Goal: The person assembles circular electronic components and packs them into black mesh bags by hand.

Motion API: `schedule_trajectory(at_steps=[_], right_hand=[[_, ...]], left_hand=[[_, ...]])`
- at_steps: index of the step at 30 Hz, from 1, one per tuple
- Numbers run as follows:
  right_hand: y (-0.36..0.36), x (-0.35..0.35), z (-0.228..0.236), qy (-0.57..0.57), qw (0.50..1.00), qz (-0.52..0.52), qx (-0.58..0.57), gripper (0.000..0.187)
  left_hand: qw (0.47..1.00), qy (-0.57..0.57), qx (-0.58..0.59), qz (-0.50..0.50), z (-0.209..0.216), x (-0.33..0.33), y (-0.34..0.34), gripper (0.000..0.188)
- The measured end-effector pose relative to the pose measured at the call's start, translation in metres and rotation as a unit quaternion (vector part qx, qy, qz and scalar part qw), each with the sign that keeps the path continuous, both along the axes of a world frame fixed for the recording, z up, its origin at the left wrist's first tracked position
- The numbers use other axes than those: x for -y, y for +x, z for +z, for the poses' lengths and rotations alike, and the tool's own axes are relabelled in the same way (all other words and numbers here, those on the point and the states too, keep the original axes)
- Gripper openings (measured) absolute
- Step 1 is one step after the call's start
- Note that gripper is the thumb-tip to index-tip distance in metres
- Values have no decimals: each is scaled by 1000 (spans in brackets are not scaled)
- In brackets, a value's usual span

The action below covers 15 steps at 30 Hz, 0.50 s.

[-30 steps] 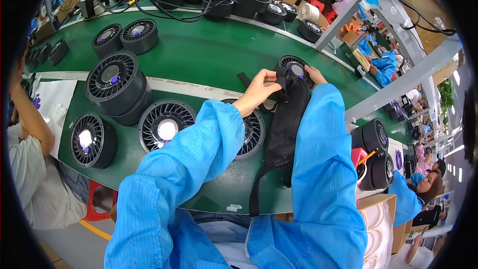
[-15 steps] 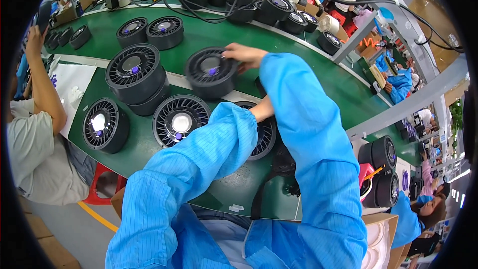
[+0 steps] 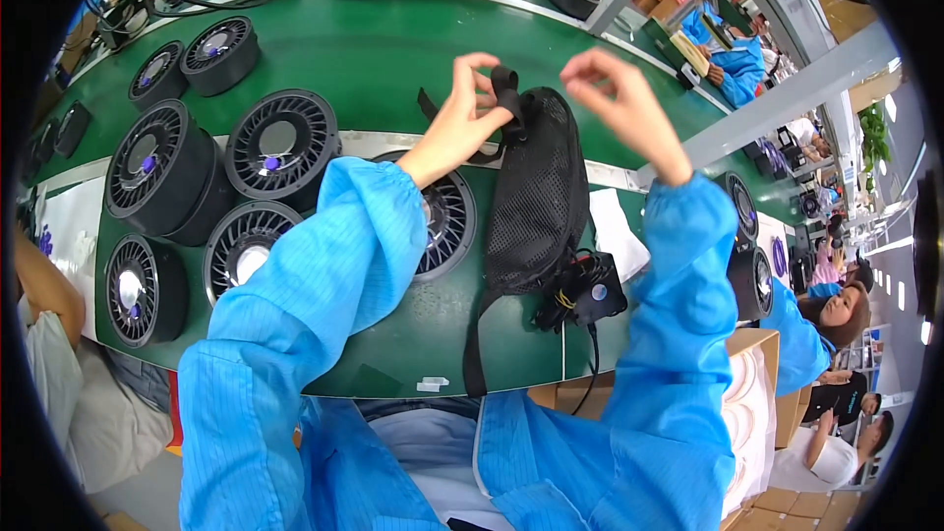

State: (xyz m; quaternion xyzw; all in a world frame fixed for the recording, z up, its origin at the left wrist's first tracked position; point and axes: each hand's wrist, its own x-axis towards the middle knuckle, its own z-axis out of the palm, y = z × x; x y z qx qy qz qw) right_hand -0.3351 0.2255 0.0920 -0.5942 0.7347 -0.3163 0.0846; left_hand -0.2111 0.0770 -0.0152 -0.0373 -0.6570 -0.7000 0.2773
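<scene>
My left hand (image 3: 454, 121) is closed around a black strap at the top of a black mesh bag (image 3: 536, 197), which lies upright on the green bench. To the right of the bag's top, my right hand (image 3: 621, 103) hovers with its fingers curved and apart, holding nothing. A black round fan unit (image 3: 447, 226) lies beside the bag, partly covered by my left forearm. Further left, another black fan unit (image 3: 280, 147) with a silver hub and a purple tab lies face up. Near the bag's lower end sits a small black box with a bundled cable (image 3: 595, 297).
More fan units stand at the left, including a stacked pair (image 3: 152, 162). A white cloth (image 3: 617, 234) lies right of the bag. A grey metal post (image 3: 787, 88) slants across the right side. Cables hang at the upper left. A person sits at the left edge; others work beyond.
My right hand has released a fan unit, which now rests among the others at left, and has moved right. My left hand now grips the bag's strap. The view has swung right.
</scene>
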Motion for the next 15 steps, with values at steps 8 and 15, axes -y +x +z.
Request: schedule_trajectory(at_steps=[8, 15], right_hand=[[46, 12, -67, -167, 982, -87, -2, 33], [44, 15, -78, -143, 962, -119, -200, 22]], left_hand=[[988, -140, -24, 53, 3, 3, 4, 41], [967, -236, -6, 100, 2, 2, 2, 27]])
